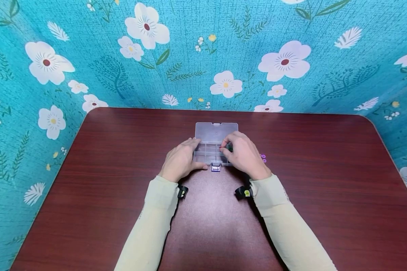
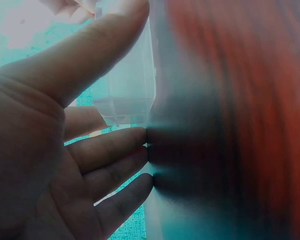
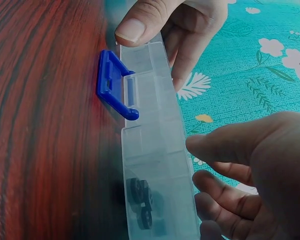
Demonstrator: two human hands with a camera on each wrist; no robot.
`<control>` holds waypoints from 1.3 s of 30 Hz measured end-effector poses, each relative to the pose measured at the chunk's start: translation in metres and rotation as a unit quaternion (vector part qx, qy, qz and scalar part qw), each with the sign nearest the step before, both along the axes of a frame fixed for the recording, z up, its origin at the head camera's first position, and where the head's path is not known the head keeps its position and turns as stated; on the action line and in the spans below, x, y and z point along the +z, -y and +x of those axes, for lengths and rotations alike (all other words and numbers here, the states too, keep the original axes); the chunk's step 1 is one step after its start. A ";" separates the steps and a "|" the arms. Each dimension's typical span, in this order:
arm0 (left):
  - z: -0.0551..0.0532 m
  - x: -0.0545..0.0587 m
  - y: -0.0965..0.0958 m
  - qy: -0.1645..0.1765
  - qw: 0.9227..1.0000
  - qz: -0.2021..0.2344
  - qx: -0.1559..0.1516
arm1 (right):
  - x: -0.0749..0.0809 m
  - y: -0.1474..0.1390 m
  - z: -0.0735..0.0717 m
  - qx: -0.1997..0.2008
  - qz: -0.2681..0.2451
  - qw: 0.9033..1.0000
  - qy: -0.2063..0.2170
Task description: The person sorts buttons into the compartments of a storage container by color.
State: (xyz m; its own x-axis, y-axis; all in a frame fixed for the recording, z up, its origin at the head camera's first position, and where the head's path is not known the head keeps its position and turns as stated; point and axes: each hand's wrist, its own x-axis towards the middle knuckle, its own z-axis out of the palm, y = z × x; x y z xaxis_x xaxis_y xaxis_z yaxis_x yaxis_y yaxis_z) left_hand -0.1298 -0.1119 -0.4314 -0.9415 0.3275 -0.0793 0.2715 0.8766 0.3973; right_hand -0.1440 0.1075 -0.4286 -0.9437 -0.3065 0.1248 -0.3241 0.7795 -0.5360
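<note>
A clear plastic compartment box [image 1: 199, 158] stands on the table with its lid [image 1: 208, 131] raised at the back. My left hand [image 1: 179, 160] steadies its left end, thumb along the front and fingers at the left side; in the left wrist view its fingertips [image 2: 140, 135] touch the tabletop. Over the right-hand compartments, my right hand [image 1: 245, 155] pinches a tiny red piece [image 1: 221, 148], mostly hidden by the fingers. Something green [image 1: 230, 148] shows beneath that hand. Small dark round pieces [image 3: 140, 195] lie inside the box at its right end.
A blue latch [image 3: 107, 85] hangs from the box's front, over the tabletop. Small purple rings [image 1: 263, 160] lie on the dark red wooden table [image 1: 122, 169], just right of my right hand. A flowered turquoise covering [image 1: 190, 49] rises behind the table.
</note>
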 end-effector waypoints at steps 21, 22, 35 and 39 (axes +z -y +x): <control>0.000 -0.001 0.000 -0.003 1.000 -0.001 -0.003 | -0.002 -0.001 0.000 0.005 0.003 1.000 -0.001; 0.000 -0.001 0.000 -0.002 1.000 -0.001 -0.003 | -0.002 -0.001 0.000 0.005 0.003 1.000 -0.001; 0.000 0.000 0.000 -0.002 1.000 -0.003 -0.003 | 0.003 -0.005 0.003 0.000 -0.005 1.000 -0.007; 0.000 0.000 0.000 -0.002 1.000 -0.002 -0.003 | 0.004 -0.007 0.004 -0.008 -0.008 1.000 -0.003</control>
State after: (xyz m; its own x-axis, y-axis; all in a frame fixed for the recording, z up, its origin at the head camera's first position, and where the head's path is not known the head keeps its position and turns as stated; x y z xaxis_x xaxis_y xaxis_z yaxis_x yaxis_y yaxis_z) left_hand -0.1303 -0.1123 -0.4318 -0.9400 0.3325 -0.0760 0.2783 0.8766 0.3926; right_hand -0.1396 0.1140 -0.4241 -0.9479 -0.2884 0.1350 -0.3141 0.7766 -0.5461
